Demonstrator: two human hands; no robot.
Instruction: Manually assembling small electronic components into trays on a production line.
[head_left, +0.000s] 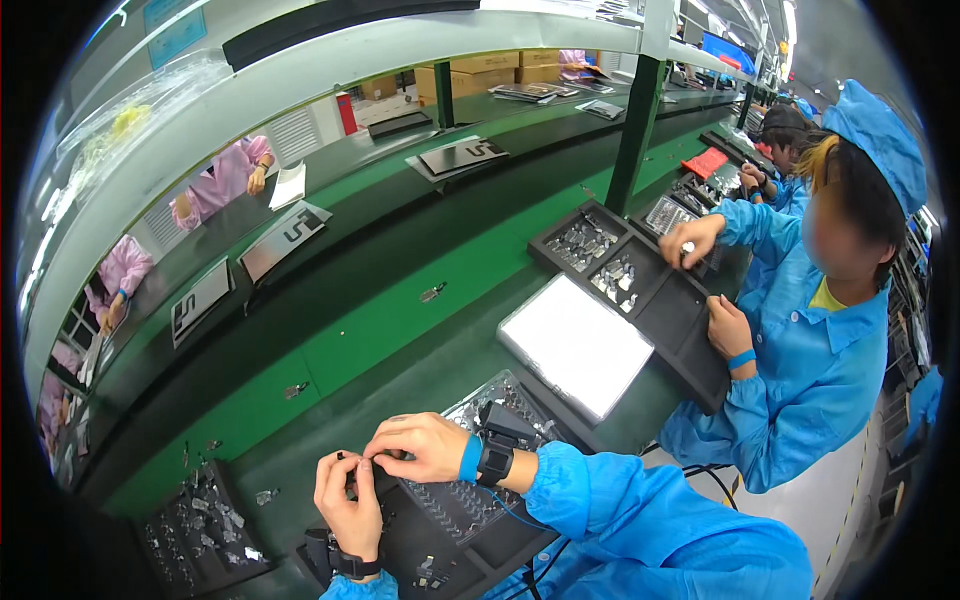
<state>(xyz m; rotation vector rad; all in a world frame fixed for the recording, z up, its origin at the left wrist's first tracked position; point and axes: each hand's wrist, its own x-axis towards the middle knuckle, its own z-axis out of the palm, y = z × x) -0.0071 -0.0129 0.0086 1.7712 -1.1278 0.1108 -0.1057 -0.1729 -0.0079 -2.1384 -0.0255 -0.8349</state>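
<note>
Left hand [348,497] and right hand [425,447] meet, grips pinched together, contents indiscernible; work appears unfinished, loose metal parts [202,504] remaining.

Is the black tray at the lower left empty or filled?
Partly filled: small metal parts lie scattered in the tray, with dark gaps showing between them.

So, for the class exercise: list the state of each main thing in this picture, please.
Left hand: fingers bent, grip unclear
Right hand: fingers bent, grip unclear
Near black tray: partly under the hands, holding small parts
White panel: lying flat
Co-worker's tray: partly filled with metal pieces
Lower-left tray: scattered with bits
Loose part: lying on the green strip
Silver sheet: lying flat
</note>
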